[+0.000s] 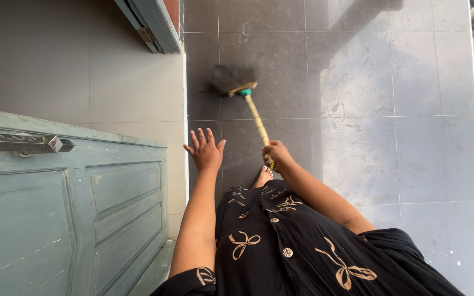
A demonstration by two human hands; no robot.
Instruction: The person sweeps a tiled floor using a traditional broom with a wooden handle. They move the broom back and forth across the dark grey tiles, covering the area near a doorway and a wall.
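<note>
- Right hand point(277, 153): closed around the lower end of a broom point(252, 107), gripping the pale cane handle.
- Left hand point(205, 149): empty, fingers spread wide, held in the air just beside the white edge of the wall point(138, 87); not touching it.
- Broom: long axis runs from the right hand up and slightly left in the view, away from the person. The dark bristle head, blurred, rests on the floor point(357, 109) at the far end, below a green collar.
- One bare foot point(263, 176) shows just under the right hand, on the dark tiles.
- Edges: grey-green panelled door point(83, 208) with metal handle stands at the left; the wall corner borders the broom head closely.
- Open room: wide stretch of tiled floor to the right, bounded by a pale kerb at the far right edge.
</note>
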